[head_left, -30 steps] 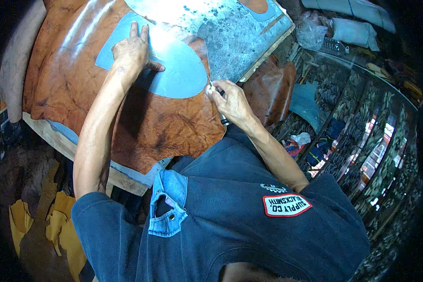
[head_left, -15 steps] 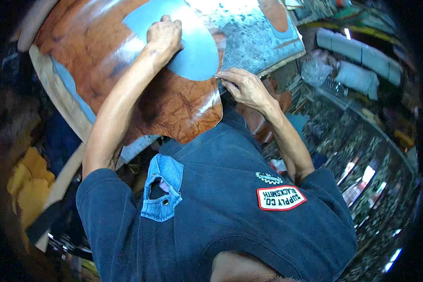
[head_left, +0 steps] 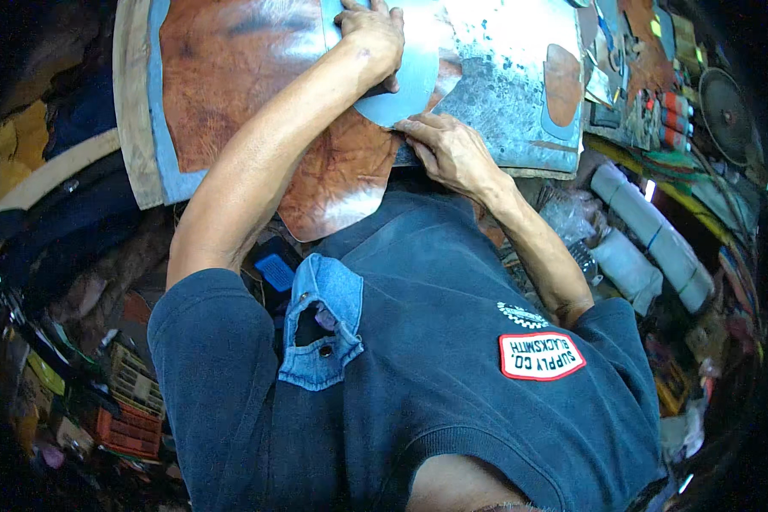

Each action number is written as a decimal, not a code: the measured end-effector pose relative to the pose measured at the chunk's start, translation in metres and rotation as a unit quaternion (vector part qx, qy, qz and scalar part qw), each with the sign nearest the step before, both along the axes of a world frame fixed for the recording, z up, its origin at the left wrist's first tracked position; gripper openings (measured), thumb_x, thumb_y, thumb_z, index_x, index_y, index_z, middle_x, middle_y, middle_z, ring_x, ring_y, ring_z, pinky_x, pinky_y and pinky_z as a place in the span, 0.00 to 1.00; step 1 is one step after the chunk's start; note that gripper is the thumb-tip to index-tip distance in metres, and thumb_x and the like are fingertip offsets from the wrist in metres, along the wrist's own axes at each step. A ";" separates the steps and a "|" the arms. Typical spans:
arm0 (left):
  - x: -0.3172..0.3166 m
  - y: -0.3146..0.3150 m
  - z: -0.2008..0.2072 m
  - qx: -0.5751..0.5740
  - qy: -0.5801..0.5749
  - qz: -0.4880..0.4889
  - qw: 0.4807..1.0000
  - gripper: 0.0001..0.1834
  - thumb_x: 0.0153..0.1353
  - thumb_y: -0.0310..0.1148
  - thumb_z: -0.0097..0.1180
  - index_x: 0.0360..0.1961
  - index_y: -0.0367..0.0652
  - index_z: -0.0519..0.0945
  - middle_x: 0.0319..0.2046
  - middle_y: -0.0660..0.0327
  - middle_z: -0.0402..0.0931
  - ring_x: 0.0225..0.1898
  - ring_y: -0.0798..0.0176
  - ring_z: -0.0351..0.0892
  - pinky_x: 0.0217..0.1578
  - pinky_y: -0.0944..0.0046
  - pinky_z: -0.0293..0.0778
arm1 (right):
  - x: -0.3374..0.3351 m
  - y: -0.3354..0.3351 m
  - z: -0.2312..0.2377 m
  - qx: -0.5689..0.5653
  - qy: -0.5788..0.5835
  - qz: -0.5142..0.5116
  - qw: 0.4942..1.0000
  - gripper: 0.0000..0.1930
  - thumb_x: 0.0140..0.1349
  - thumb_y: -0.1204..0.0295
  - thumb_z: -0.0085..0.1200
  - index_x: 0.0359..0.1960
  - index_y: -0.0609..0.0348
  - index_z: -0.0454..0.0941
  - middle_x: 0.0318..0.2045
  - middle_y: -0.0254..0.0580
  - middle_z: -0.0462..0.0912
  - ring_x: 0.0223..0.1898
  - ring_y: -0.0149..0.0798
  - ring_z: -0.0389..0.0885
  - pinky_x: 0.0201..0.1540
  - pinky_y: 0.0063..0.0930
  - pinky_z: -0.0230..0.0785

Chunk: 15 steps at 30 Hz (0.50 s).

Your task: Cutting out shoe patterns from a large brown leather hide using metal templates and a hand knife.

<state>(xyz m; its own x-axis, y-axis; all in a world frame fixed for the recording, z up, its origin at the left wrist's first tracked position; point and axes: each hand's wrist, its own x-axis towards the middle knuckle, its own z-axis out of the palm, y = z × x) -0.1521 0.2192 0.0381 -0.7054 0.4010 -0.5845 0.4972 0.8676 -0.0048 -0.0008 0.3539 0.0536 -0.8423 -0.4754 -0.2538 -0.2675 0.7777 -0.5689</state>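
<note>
A mottled grey table (head_left: 503,107) up top, brown leather (head_left: 222,102) spread across it and drooping over the near edge! On that leather lies a rounded grey sheet (head_left: 414,81), left hand (head_left: 373,41) pressing, fingers splayed; at its near rim, the right hand's (head_left: 452,152) fingers pinch 1 thin tool (head_left: 392,128), mostly hidden.
</note>
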 end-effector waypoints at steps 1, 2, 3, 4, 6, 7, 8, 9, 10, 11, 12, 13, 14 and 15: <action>0.000 0.000 -0.002 0.005 0.006 0.002 1.000 0.69 0.27 0.61 0.76 0.70 0.44 0.54 0.69 0.42 0.47 0.64 0.29 0.55 0.52 0.43 0.71 | 0.001 0.001 0.000 -0.005 -0.001 0.009 1.000 0.15 0.60 0.75 0.51 0.49 0.57 0.78 0.44 0.48 0.80 0.42 0.53 0.79 0.45 0.42 0.74; 0.000 0.000 -0.002 0.011 0.012 0.006 1.000 0.69 0.26 0.60 0.76 0.70 0.44 0.53 0.69 0.42 0.47 0.64 0.29 0.55 0.52 0.43 0.71 | 0.000 0.003 0.001 -0.001 0.013 0.019 1.000 0.14 0.60 0.75 0.51 0.48 0.58 0.78 0.43 0.49 0.80 0.42 0.53 0.79 0.44 0.42 0.74; 0.004 -0.002 -0.002 0.026 0.027 0.007 0.999 0.70 0.25 0.59 0.77 0.70 0.45 0.53 0.69 0.41 0.47 0.64 0.29 0.55 0.53 0.43 0.71 | -0.001 0.005 0.000 0.002 0.027 0.029 0.999 0.14 0.60 0.75 0.51 0.48 0.58 0.78 0.41 0.49 0.80 0.41 0.53 0.79 0.43 0.42 0.74; 0.004 -0.001 -0.003 0.022 0.028 0.016 0.999 0.70 0.25 0.59 0.77 0.70 0.45 0.53 0.69 0.41 0.47 0.64 0.29 0.55 0.53 0.43 0.71 | -0.003 0.007 -0.001 -0.002 0.027 0.039 0.999 0.14 0.60 0.75 0.51 0.48 0.58 0.78 0.41 0.49 0.80 0.41 0.53 0.79 0.43 0.42 0.74; 0.003 0.001 -0.005 0.011 0.008 0.017 1.000 0.70 0.26 0.60 0.77 0.70 0.45 0.53 0.69 0.40 0.46 0.64 0.28 0.55 0.53 0.42 0.70 | -0.005 0.011 -0.005 -0.017 0.022 0.039 0.999 0.14 0.57 0.73 0.51 0.46 0.57 0.78 0.39 0.47 0.80 0.41 0.53 0.79 0.43 0.43 0.74; 0.007 0.000 -0.008 0.008 0.008 0.026 1.000 0.70 0.26 0.60 0.77 0.70 0.45 0.53 0.69 0.40 0.46 0.64 0.28 0.55 0.53 0.42 0.70 | -0.004 0.013 -0.008 -0.021 0.022 0.048 0.998 0.14 0.57 0.73 0.51 0.46 0.57 0.78 0.39 0.47 0.80 0.41 0.53 0.79 0.43 0.43 0.74; 0.011 -0.003 -0.007 0.026 0.033 0.019 0.999 0.70 0.26 0.60 0.76 0.70 0.44 0.53 0.69 0.39 0.46 0.64 0.28 0.56 0.54 0.42 0.70 | -0.007 0.014 -0.009 -0.048 0.018 0.054 0.997 0.14 0.59 0.73 0.51 0.47 0.58 0.77 0.38 0.48 0.79 0.40 0.54 0.79 0.42 0.44 0.74; 0.013 -0.005 -0.006 0.043 0.058 0.012 0.997 0.70 0.26 0.60 0.76 0.70 0.43 0.53 0.68 0.38 0.47 0.63 0.27 0.56 0.54 0.43 0.70 | -0.009 0.015 -0.011 -0.074 0.015 0.060 0.995 0.14 0.60 0.72 0.50 0.47 0.58 0.77 0.38 0.49 0.78 0.40 0.55 0.79 0.42 0.44 0.74; 0.011 -0.006 -0.004 0.039 0.060 0.021 0.997 0.70 0.26 0.60 0.76 0.70 0.43 0.53 0.68 0.38 0.47 0.63 0.27 0.56 0.54 0.43 0.70 | -0.011 0.014 -0.011 -0.078 0.016 0.069 0.994 0.14 0.60 0.72 0.50 0.47 0.58 0.77 0.38 0.49 0.78 0.40 0.55 0.79 0.42 0.44 0.74; 0.006 -0.007 0.000 0.032 0.046 -0.001 0.998 0.69 0.27 0.60 0.76 0.69 0.42 0.54 0.67 0.37 0.49 0.63 0.29 0.58 0.56 0.44 0.69 | -0.013 0.010 -0.010 -0.078 0.004 0.060 0.995 0.13 0.61 0.71 0.50 0.47 0.59 0.77 0.38 0.50 0.78 0.39 0.55 0.79 0.41 0.44 0.74; 0.004 -0.007 0.002 0.025 0.031 -0.023 0.999 0.68 0.27 0.60 0.75 0.69 0.41 0.55 0.66 0.36 0.52 0.63 0.31 0.60 0.57 0.45 0.68 | -0.013 0.007 -0.010 -0.078 -0.007 0.051 0.996 0.13 0.62 0.71 0.49 0.47 0.59 0.77 0.38 0.50 0.78 0.39 0.56 0.79 0.41 0.45 0.74; 0.004 -0.010 -0.002 0.023 0.032 -0.016 0.999 0.68 0.27 0.60 0.75 0.69 0.41 0.55 0.66 0.36 0.52 0.63 0.31 0.60 0.57 0.45 0.68 | -0.013 0.003 -0.012 -0.085 0.009 0.053 0.995 0.13 0.63 0.70 0.49 0.48 0.59 0.77 0.38 0.51 0.78 0.37 0.57 0.79 0.39 0.46 0.75; 0.004 -0.014 -0.007 0.060 0.060 -0.045 0.995 0.65 0.28 0.60 0.75 0.67 0.40 0.59 0.64 0.36 0.56 0.61 0.35 0.64 0.57 0.47 0.68 | -0.014 0.001 -0.014 -0.086 0.010 0.060 0.994 0.13 0.63 0.70 0.49 0.48 0.59 0.77 0.38 0.51 0.78 0.37 0.57 0.79 0.39 0.46 0.75; 0.004 -0.018 -0.011 0.096 0.088 -0.076 0.989 0.62 0.28 0.59 0.75 0.65 0.39 0.63 0.62 0.36 0.61 0.59 0.38 0.68 0.57 0.48 0.68 | -0.014 -0.001 -0.018 -0.085 0.014 0.060 0.994 0.13 0.63 0.70 0.49 0.48 0.59 0.76 0.38 0.52 0.78 0.37 0.57 0.80 0.39 0.46 0.75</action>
